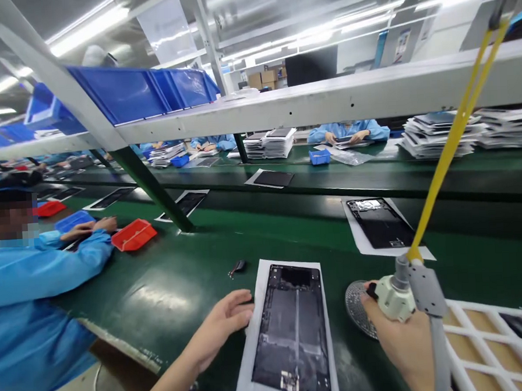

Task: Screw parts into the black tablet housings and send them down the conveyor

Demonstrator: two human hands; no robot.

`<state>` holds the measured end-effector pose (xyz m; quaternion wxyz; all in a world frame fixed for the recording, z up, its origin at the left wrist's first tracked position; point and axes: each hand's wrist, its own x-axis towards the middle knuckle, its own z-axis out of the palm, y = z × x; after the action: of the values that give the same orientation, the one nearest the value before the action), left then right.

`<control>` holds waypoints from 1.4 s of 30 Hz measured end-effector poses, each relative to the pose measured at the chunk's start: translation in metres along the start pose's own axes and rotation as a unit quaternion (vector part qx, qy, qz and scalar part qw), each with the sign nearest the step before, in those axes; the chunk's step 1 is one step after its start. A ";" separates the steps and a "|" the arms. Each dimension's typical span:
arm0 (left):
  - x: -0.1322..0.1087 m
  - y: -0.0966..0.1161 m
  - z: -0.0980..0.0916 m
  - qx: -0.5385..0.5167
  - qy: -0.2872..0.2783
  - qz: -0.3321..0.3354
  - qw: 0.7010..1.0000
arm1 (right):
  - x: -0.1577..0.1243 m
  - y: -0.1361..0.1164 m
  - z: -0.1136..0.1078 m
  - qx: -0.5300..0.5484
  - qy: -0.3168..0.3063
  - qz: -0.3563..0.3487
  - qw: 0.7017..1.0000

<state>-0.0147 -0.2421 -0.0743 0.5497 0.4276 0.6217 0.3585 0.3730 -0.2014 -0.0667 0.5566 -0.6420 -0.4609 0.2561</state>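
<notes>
An opened tablet point(293, 328) with its inner parts showing lies on a white sheet point(254, 312) in front of me. My left hand point(226, 317) is open at the sheet's left edge, fingers loosely stretched and holding nothing. To the right of the tablet, my right hand point(393, 331) is closed around a pale electric screwdriver point(395, 298), which hangs from a yellow strap point(449, 150) and has a grey cable. Its tip is hidden by the hand. Beneath and beside that hand is a round metal dish point(357, 307). A small black part with thin wires point(238, 268) rests left of the sheet.
Another opened tablet point(380, 223) lies behind the dish on white paper. A divided white tray point(483, 347) stands at right. A red bin point(134, 235) sits beside a co-worker in a blue sleeve point(72, 264). A green post point(155, 189) supports the overhead shelf point(317, 102).
</notes>
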 end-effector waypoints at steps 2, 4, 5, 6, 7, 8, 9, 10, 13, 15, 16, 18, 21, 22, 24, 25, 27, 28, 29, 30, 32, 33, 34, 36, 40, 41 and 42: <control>-0.007 -0.007 0.002 0.035 -0.014 -0.059 0.998 | -0.003 0.001 0.000 0.005 -0.042 0.014 0.999; -0.005 -0.012 0.008 0.125 -0.047 -0.093 0.987 | -0.006 0.005 0.001 0.008 -0.067 0.032 0.997; -0.003 -0.014 0.012 0.165 -0.059 -0.089 0.980 | -0.006 0.008 0.002 0.006 -0.065 0.038 0.997; 0.000 -0.015 0.015 0.193 -0.061 -0.071 0.977 | -0.007 0.011 0.003 0.004 -0.056 0.042 0.997; 0.003 -0.015 0.018 0.202 -0.050 -0.048 0.977 | -0.007 0.014 0.004 0.003 -0.042 0.045 0.998; 0.006 -0.014 0.019 0.193 -0.031 -0.029 0.980 | -0.007 0.016 0.005 0.004 -0.025 0.045 0.999; 0.009 -0.012 0.021 0.168 -0.009 -0.019 0.986 | -0.006 0.019 0.006 0.006 -0.010 0.042 0.999; 0.012 -0.009 0.022 0.130 0.009 -0.018 0.991 | -0.006 0.021 0.007 0.009 0.003 0.037 0.999; 0.027 0.003 0.024 0.027 -0.002 -0.033 0.999 | -0.006 0.020 0.005 0.018 0.016 0.013 1.000; 0.043 0.018 0.024 0.021 -0.057 -0.032 0.998 | -0.007 0.015 0.003 0.014 -0.004 -0.009 1.000; 0.054 0.028 0.024 0.034 -0.078 -0.029 0.996 | -0.007 0.012 0.002 0.012 -0.021 -0.023 0.999; 0.082 0.053 0.024 0.064 -0.087 -0.013 0.994 | -0.007 0.006 0.000 0.016 -0.052 -0.046 0.997; 0.135 0.099 0.025 0.086 -0.036 -0.002 0.996 | -0.007 0.000 0.002 0.034 -0.052 -0.061 0.996; 0.155 0.114 0.027 0.088 -0.007 -0.009 0.996 | -0.006 0.000 0.003 0.038 -0.044 -0.061 0.996; 0.193 0.138 0.030 0.092 0.049 -0.009 0.995 | -0.006 0.000 0.005 0.047 -0.041 -0.062 0.996; 0.211 0.147 0.032 0.096 0.077 -0.004 0.992 | -0.006 0.000 0.006 0.051 -0.044 -0.064 0.996; 0.238 0.158 0.033 0.113 0.127 0.010 0.985 | -0.007 0.000 0.007 0.058 -0.051 -0.073 0.994; 0.248 0.162 0.034 0.127 0.154 0.019 0.980 | -0.007 -0.001 0.008 0.061 -0.053 -0.079 0.994; 0.256 0.164 0.034 0.143 0.179 0.030 0.973 | -0.008 -0.003 0.008 0.064 -0.054 -0.087 0.993; 0.261 0.166 0.034 0.161 0.202 0.044 0.965 | -0.008 -0.005 0.008 0.069 -0.056 -0.096 0.991; 0.268 0.170 0.038 0.195 0.233 0.082 0.949 | -0.009 -0.009 0.009 0.082 -0.068 -0.114 0.988; 0.270 0.172 0.044 0.209 0.237 0.104 0.943 | -0.009 -0.012 0.009 0.089 -0.079 -0.123 0.985; 0.272 0.174 0.053 0.218 0.230 0.124 0.940 | -0.010 -0.014 0.009 0.097 -0.090 -0.130 0.983; 0.275 0.174 0.082 0.228 0.186 0.151 0.944 | -0.010 -0.017 0.008 0.111 -0.108 -0.132 0.979; 0.285 0.164 0.168 0.213 0.039 0.116 0.969 | -0.013 -0.012 0.009 0.103 -0.109 -0.114 0.982; 0.288 0.161 0.189 0.206 0.010 0.093 0.974 | -0.014 -0.010 0.009 0.091 -0.108 -0.113 0.984; 0.292 0.158 0.208 0.200 -0.012 0.072 0.977 | -0.015 -0.008 0.010 0.076 -0.105 -0.114 0.985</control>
<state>0.2039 0.0824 -0.0683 0.4333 0.5770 0.6415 0.2605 0.3560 -0.2100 -0.0645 0.5782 -0.5102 -0.5662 0.2912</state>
